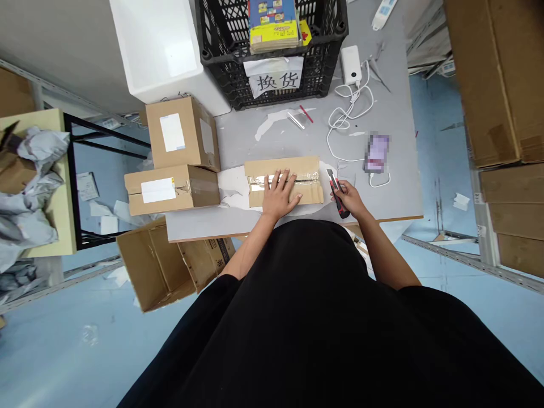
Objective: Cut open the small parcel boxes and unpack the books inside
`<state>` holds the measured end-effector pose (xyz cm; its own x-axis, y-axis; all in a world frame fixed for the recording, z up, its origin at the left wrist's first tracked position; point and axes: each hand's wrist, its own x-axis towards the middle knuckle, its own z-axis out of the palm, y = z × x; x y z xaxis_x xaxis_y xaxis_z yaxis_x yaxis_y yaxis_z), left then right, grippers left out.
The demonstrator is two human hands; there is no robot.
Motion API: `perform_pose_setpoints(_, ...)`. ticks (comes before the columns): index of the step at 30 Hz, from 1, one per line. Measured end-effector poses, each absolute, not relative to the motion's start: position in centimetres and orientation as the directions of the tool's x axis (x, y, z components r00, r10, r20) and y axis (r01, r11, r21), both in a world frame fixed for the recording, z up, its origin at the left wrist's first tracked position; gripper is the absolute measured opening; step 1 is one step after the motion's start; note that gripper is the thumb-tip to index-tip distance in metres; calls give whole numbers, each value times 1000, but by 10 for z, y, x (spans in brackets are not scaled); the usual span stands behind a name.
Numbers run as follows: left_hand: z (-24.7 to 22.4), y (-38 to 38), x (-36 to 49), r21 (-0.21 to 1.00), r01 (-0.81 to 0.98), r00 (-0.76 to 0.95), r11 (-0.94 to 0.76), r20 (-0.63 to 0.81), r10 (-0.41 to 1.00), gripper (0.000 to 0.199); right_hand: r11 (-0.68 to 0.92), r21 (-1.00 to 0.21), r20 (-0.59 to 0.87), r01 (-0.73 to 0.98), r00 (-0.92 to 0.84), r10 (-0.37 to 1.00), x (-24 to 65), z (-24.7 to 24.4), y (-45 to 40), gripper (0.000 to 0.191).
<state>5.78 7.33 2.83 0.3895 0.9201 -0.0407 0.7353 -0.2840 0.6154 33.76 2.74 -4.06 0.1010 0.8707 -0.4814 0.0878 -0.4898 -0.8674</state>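
A flat cardboard box [283,165] with clear tape along its middle lies near the front edge of the grey table [297,136]. My left hand [278,195] rests on top of it with the fingers spread. Just right of the box, my right hand [349,198] is closed around a black and red utility knife [339,198]. The knife's tip points away from me, beside the box's right end and apart from it. White paper [233,184] shows under and around the box.
Two labelled cardboard boxes [172,190] are stacked at the left. Behind stand a white bin [157,45] and a black crate [272,62] holding booklets. A phone [377,152], white cable [340,122] and power adapter [351,65] lie right. An open carton [148,266] sits below the table's left.
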Motion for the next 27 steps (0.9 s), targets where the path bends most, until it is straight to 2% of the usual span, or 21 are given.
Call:
perform_pose_setpoints(5,29,72,59,650,713,381,-264,-43,924,73,-481,-873,-483,83,-9,876,338,-5,39,70)
perform_pose_setpoints(18,31,73,58,659,716,348,-233,-48,936,75,-428,-897,-436,105,-69,897,329,12,38,74)
perform_pose_setpoints(21,29,74,58,599,750,379,-281,-41,925,77,-411,-903,-422,122,-73,904,330,16,39,72)
perform_pose_setpoints(27,25,72,57,376,851,419,-366,-67,906,81,-394,-899,-415,190,-87,906,332,20,40,69)
